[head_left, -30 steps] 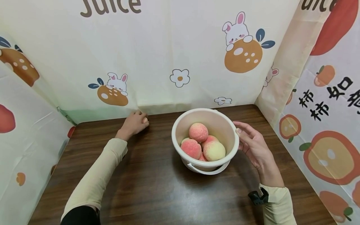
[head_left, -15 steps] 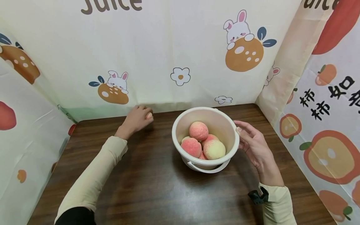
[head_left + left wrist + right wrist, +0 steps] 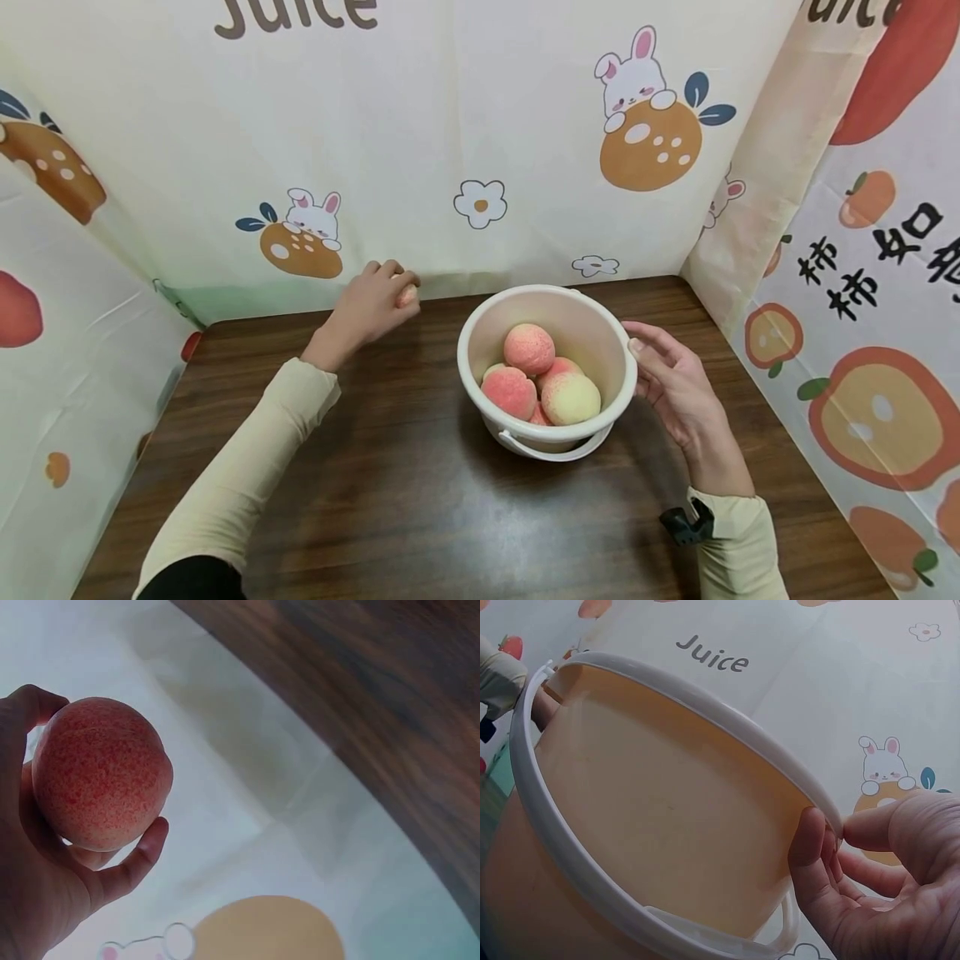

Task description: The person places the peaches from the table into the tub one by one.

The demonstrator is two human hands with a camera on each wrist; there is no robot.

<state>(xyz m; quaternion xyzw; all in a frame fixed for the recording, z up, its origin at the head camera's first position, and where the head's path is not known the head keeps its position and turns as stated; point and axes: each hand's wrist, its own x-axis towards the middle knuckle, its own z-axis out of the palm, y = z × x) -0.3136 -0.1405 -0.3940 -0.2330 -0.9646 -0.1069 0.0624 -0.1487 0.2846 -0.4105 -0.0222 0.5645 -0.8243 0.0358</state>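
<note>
My left hand (image 3: 369, 305) grips a pinkish-red peach (image 3: 103, 776), raised near the back wall and left of the bucket. In the left wrist view the thumb and fingers curl round its sides. A pale bucket (image 3: 592, 350) stands upright on the table, its white handle (image 3: 551, 455) folded down at the front. Inside lie several peaches, among them a pink one (image 3: 529, 349) on top and a yellowish one (image 3: 571, 398). My right hand (image 3: 681, 396) pinches the bucket's right rim between thumb and fingers, as the right wrist view confirms.
A dark wooden table (image 3: 390, 500) lies under the bucket. Printed cloth (image 3: 420, 125) with rabbits and fruit hangs along the back edge, and more printed cloth (image 3: 870, 367) rises on the right. A small red thing (image 3: 191, 346) shows at the left edge.
My left hand has moved right and a little up with the peach, toward the bucket. My right hand and the bucket have stayed in place.
</note>
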